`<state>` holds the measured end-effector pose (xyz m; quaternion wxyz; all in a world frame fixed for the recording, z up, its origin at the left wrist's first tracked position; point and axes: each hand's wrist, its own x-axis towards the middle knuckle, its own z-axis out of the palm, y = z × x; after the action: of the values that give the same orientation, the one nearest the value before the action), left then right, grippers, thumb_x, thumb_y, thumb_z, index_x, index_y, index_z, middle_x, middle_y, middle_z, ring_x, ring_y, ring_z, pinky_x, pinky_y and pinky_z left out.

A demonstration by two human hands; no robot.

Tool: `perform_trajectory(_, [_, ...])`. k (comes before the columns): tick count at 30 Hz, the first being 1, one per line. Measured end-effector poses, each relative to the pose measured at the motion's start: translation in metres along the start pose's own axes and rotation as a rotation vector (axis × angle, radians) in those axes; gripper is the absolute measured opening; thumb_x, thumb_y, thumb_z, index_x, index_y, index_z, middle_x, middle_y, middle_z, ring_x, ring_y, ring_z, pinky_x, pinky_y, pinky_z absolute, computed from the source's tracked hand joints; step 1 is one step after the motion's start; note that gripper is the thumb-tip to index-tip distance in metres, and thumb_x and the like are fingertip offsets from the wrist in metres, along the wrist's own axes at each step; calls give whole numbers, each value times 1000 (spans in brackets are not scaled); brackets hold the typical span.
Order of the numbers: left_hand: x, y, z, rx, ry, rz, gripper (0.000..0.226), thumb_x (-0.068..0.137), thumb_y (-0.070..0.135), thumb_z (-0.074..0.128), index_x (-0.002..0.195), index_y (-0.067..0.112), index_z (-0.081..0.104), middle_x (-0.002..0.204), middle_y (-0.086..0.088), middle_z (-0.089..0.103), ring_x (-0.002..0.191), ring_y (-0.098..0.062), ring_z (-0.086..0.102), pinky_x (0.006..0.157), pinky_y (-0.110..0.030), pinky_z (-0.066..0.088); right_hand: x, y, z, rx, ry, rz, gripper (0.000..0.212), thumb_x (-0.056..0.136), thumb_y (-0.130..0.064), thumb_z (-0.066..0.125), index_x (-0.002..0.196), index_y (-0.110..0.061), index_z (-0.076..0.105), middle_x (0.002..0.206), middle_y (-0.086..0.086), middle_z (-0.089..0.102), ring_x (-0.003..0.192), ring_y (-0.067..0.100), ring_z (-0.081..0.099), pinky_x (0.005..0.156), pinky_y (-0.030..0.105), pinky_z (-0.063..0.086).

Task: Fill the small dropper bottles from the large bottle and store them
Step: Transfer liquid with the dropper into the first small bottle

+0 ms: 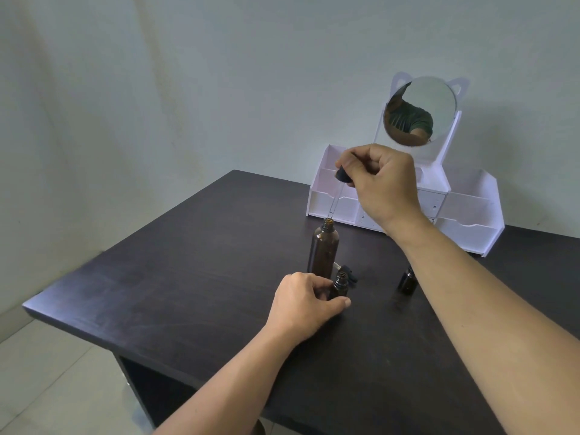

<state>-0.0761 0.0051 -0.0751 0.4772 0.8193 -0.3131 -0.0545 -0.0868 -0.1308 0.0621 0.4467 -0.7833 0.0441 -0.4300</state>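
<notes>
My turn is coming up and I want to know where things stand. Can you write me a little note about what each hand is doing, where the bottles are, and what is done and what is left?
Right hand: pinches the black-capped glass dropper, tip at the mouth of the tall open brown bottle.
Left hand: grips a small open brown dropper bottle on the dark wooden table.
A second small brown bottle stands to the right, partly behind the arm.
Done: both held bottles uncapped. How full the small bottles are cannot be seen.
Left: fill the small bottles, cap them, store them in the white organiser with the round mirror.
</notes>
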Motion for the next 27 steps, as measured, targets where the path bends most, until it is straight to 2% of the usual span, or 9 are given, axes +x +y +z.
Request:
perform_trajectory(4, [0,0,-1,6,-17,0,32,75,44,78,94,18,76,71,-5,66,61,-11,56,71,-37,55,-10,19,12,-52,-76,97,16,90,-12,64,77,-13,72,72,2,72,71,16,72,79,38,60])
perform_trajectory(7, [0,0,-1,7,-19,5,31,75,43,78,92,17,76,70,-7,66,59,-11,54,70,-40,55,-18,33,20,-106,-130,170,19,92,-16,62,78,-11,73,77,5,74,76,23,72,81,48,58])
perform_trajectory(12, [0,1,-1,21,-27,10,31,76,43,77,95,18,76,72,-7,68,67,-22,63,72,-41,56,-30,37,25,-129,-164,205,21,95,-16,58,83,-8,74,82,5,74,77,18,72,79,41,60])
perform_trajectory(16, [0,0,-1,25,-33,10,33,77,43,77,95,16,75,73,-7,68,69,-23,65,73,-42,56,-33,37,24,-117,-148,193,18,95,-14,58,82,-13,72,81,2,72,77,15,72,78,35,60])
perform_trajectory(24, [0,2,-2,34,-50,13,35,79,43,76,104,19,74,74,-4,68,68,-18,65,71,-35,57,-37,43,26,-123,-94,153,21,94,-13,59,79,-14,73,80,4,73,78,19,71,77,41,60])
perform_trajectory(27, [0,2,-1,30,-41,9,34,78,43,77,100,18,75,73,-5,68,69,-20,65,72,-39,57,-39,44,26,-118,-72,142,22,94,-12,58,79,-14,74,80,2,73,78,17,69,77,40,60])
